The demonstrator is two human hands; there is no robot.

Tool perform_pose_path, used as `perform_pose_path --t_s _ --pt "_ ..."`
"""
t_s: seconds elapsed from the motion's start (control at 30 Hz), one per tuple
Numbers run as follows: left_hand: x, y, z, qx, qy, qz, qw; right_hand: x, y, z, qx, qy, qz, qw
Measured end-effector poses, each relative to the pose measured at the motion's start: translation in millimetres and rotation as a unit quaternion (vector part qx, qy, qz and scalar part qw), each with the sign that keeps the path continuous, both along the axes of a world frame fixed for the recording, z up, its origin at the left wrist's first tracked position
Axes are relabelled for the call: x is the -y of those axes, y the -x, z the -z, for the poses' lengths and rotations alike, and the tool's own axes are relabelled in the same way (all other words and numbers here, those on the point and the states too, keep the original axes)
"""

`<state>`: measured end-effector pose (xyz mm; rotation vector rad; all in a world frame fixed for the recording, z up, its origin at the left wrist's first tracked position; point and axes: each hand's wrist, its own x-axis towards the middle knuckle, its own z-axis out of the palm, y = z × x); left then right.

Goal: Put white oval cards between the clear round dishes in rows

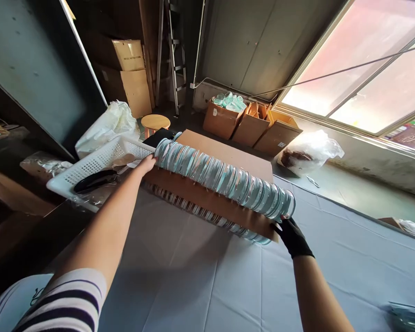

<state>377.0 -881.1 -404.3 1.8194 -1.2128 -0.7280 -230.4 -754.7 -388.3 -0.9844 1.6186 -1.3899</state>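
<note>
A long row of round teal, clear and silvery bands (214, 173), packed side by side, lies along a brown cardboard sheet (207, 200). My left hand (148, 164), bare, is closed at the row's left end; its fingertips are partly hidden behind the bands. In a black glove, my right hand (292, 236) grips the right end, fingers against the last bands and the cardboard's corner. A second row of similar bands (190, 207) shows under the cardboard's near edge. Another cardboard panel (235, 154) lies behind the upper row.
A grey-blue cloth (180, 276) covers the table. At left, a white perforated basket (86, 168) holds plastic bags and a black item. Beyond stand a wooden stool (155, 121), a ladder (174, 60) and open boxes (224, 121). A clear bagged item (406, 318) lies at lower right.
</note>
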Motion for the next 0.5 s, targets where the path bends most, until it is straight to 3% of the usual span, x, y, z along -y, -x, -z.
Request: perform_pose_path --t_s 0.1,0.2,0.3,0.4,0.5 --pt "11.3 9.1 -4.5 0.011 -0.009 -0.044 0.999 0.4 -2.7 -4.9 0.069 -0.051 0.002 0.996" --pt "16.5 18.6 -6.4 0.007 -0.012 -0.062 0.998 -2.3 -5.1 -9.1 0.055 -0.073 0.033 0.995" --pt "-4.7 26.7 -0.3 -0.001 -0.003 -0.069 0.998 -19.1 -7.3 -4.3 0.035 -0.053 0.065 0.996" --pt "-77.6 33.9 19.1 -0.007 0.049 -0.057 0.997 -59.8 -14.7 20.8 0.016 -0.042 0.084 0.995" --pt "-198.2 49.1 49.0 -0.019 0.121 0.051 0.991 -121.8 -28.3 61.9 -0.038 -0.090 0.060 0.993"
